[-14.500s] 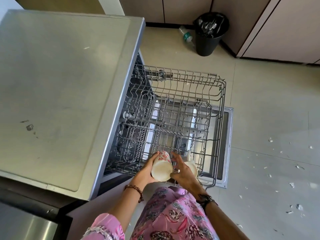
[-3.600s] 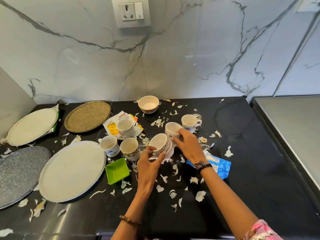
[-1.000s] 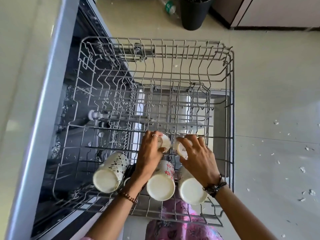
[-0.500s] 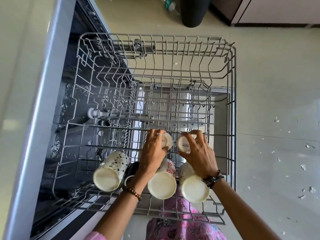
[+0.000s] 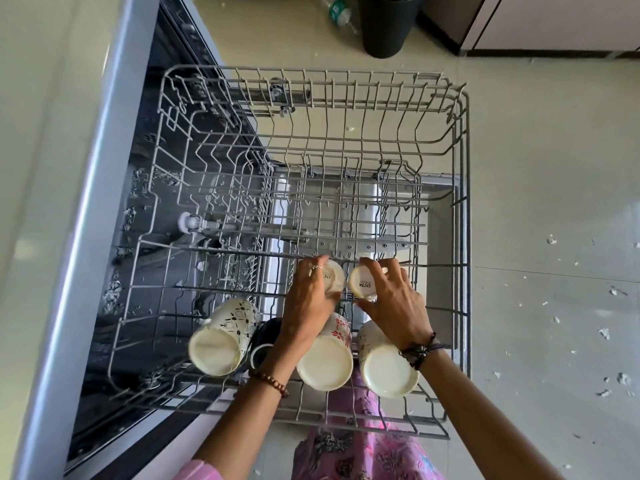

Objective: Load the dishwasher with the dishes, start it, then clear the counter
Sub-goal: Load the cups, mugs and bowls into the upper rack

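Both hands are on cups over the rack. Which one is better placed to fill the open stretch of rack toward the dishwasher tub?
Left, probably. The left hand holds its cup nearer the bare wires on that side; the right hand would have to cross over it.

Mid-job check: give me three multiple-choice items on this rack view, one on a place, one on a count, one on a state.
1. Where is the black bin?
A. on the floor beyond the grey wire upper rack
B. inside the rack
C. on the counter

2. How many big cream mugs lie bottom-up along the rack's near edge?
A. one
B. three
C. five

3. What are the hands doing?
A. hanging idle
B. each gripping a small cream cup
C. closing the door

Key: 1 A, the bin stands past the rack's far wall. 2 B, black-patterned mug, red-flowered mug, plain mug. 3 B, left hand holds one cup, right hand the other.
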